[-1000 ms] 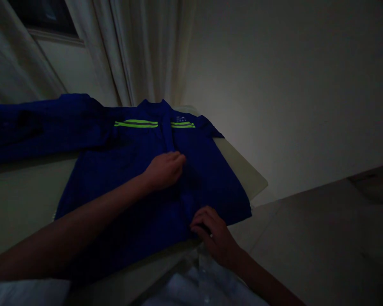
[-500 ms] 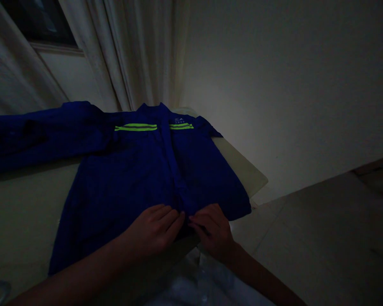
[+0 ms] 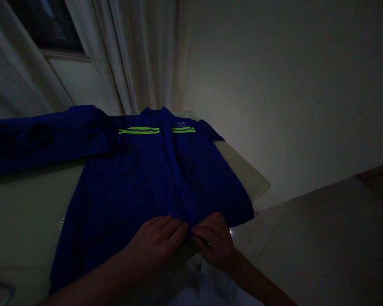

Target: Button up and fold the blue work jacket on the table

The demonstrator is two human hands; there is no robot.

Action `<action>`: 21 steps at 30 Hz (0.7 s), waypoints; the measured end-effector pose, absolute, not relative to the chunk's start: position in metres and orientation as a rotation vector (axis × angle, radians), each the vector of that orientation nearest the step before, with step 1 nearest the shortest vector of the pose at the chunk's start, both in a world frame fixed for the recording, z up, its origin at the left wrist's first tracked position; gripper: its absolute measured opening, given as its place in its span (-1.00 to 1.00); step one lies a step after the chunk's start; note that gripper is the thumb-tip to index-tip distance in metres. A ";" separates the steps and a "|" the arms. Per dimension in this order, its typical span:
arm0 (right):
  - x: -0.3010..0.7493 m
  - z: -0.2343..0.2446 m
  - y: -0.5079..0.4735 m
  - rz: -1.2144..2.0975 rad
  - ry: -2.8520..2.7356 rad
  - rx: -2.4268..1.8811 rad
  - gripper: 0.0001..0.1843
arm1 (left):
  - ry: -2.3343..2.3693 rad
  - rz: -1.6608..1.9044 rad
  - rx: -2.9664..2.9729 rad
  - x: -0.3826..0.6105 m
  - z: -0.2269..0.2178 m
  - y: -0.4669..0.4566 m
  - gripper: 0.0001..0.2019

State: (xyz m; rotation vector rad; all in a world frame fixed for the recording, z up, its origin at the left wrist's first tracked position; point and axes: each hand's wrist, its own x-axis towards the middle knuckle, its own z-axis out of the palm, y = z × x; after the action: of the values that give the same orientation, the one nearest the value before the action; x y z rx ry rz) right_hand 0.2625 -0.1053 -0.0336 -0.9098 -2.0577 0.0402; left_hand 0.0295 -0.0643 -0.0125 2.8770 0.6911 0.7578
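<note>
Two hands, the left (image 3: 155,243) and the right (image 3: 213,243), have fingers (image 3: 175,227) clamped on a blue jacket's (image 3: 147,182) hem; a hard tug could skew it across the worktop (image 3: 22,212).

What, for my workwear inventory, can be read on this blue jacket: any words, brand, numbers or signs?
Small pale logo with tiny print on the blue jacket, just above the neon-green chest stripe: too small and dark to read.
No other words, numbers or signs can be read.
</note>
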 end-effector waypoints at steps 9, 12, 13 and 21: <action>0.261 -0.024 -0.103 0.016 -2.063 -0.940 -0.85 | 0.714 0.854 2.753 0.031 -0.011 -0.058 -0.75; 0.260 -0.024 -0.102 0.020 -2.013 -0.978 -0.86 | 0.771 0.838 2.565 0.033 -0.009 -0.058 -0.85; 0.260 -0.024 -0.102 0.035 -1.988 -0.990 -0.86 | 0.797 0.804 2.510 0.032 -0.009 -0.058 -0.87; 0.258 -0.018 -0.102 0.088 -1.953 -1.001 -0.88 | 0.764 0.747 2.558 0.028 -0.011 -0.055 -0.83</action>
State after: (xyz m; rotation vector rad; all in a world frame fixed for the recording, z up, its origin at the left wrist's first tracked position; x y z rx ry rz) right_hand 0.2583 -0.1024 -0.0176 -1.0012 -1.9534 0.0877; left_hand 0.0277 -0.0550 -0.0108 2.5585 0.7643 0.7471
